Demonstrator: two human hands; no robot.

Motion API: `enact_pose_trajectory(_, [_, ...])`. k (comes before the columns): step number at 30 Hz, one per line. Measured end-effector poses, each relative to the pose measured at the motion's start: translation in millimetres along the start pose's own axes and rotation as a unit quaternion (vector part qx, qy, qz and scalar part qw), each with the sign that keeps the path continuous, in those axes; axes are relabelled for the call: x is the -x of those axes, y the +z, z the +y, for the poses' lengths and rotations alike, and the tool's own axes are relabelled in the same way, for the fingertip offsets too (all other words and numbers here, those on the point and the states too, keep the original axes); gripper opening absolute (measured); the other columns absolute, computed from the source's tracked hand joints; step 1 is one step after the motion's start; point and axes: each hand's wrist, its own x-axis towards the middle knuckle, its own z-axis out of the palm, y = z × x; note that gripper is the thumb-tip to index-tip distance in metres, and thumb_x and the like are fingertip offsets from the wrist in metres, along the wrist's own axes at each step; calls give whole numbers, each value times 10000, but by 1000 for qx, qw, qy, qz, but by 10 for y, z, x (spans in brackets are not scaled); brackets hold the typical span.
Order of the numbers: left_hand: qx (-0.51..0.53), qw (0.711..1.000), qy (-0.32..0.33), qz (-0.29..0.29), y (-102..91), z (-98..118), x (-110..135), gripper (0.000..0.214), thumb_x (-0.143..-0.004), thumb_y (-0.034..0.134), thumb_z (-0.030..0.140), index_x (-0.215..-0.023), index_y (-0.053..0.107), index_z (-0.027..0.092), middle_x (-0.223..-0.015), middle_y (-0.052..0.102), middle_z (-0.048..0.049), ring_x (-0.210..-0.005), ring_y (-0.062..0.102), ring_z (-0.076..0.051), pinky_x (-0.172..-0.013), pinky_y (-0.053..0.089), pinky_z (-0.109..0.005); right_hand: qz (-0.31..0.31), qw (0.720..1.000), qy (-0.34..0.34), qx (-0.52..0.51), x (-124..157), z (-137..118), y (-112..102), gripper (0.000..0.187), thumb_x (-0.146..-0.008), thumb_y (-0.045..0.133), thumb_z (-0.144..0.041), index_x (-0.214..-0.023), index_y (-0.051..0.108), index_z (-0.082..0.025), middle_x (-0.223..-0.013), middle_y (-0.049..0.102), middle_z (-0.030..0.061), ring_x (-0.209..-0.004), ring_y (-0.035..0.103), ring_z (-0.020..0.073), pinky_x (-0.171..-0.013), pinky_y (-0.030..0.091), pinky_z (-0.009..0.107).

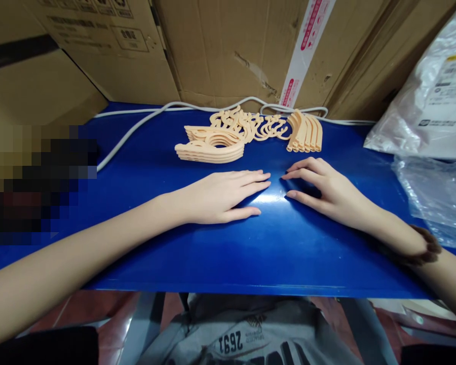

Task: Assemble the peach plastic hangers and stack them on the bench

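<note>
My left hand [224, 196] lies flat on the blue tabletop [228, 258], fingers stretched to the right with nothing in them. Opposite it, my right hand [327, 190] rests with its fingers apart and slightly bent, also holding nothing. A small gap separates the two sets of fingertips. Just beyond my left hand sits a stack of peach-coloured curved plastic pieces [213, 153], which look like parts of folding hangers. Behind and right of it is a heap of matching hooks [266, 128]. Several curved arm pieces [306, 133] stand in a row beyond my right hand.
A white cable [129, 140] runs along the back of the table. Cardboard boxes [220, 56] form a wall behind it. Clear plastic packaging [437, 187] and a wrapped white parcel [429, 106] lie at the right. The left side holds a pixelated area. The table's front edge is near my body.
</note>
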Motion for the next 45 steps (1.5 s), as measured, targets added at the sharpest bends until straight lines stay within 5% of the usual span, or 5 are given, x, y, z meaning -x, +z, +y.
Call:
enact_pose_trajectory(11, [-9,1000,8,-2,-11,18,-33,631,-1062,415,503,-1543,441,96,-1636,377,-119,-1525,364,-256,-1274,287,-368,70,976,175,107,-507,348,-554,557,-968,521,-564,-1238,655,-95,-1046,699,162,-880,653,226,-794,482,384])
enact_pose_trajectory(18, [-7,1000,5,-7,-30,36,-39,622,-1064,439,484,-1534,449,77,-1634,383,-132,-1522,368,-264,-1274,282,-374,-49,873,417,247,-913,800,-583,941,-911,360,-809,-1420,518,-34,-1250,655,328,-1097,644,426,-826,478,514])
enact_pose_trajectory(27, [-3,1000,12,6,-16,23,-40,610,-1065,445,469,-1525,460,69,-1622,403,-147,-1513,385,-269,-1266,295,-390,-64,866,432,244,-1078,691,-481,1087,-886,327,-864,-1432,483,63,-1323,581,403,-1290,548,507,-965,431,560])
enact_pose_trajectory(33, [-5,1000,13,6,-14,25,-38,608,-1064,450,467,-1530,452,76,-1626,396,-140,-1519,373,-265,-1268,289,-392,-77,878,454,130,-1050,913,-535,793,-916,435,-699,-1068,631,54,-867,724,239,-887,732,300,-825,476,433])
enact_pose_trajectory(45, [6,1000,10,5,-4,17,-39,612,-1057,472,464,-1525,458,70,-1623,401,-146,-1514,382,-276,-1267,299,-408,-28,892,451,-15,-879,1017,-539,474,-1002,508,-302,-1321,571,42,-1086,721,217,-598,579,3,-585,396,161])
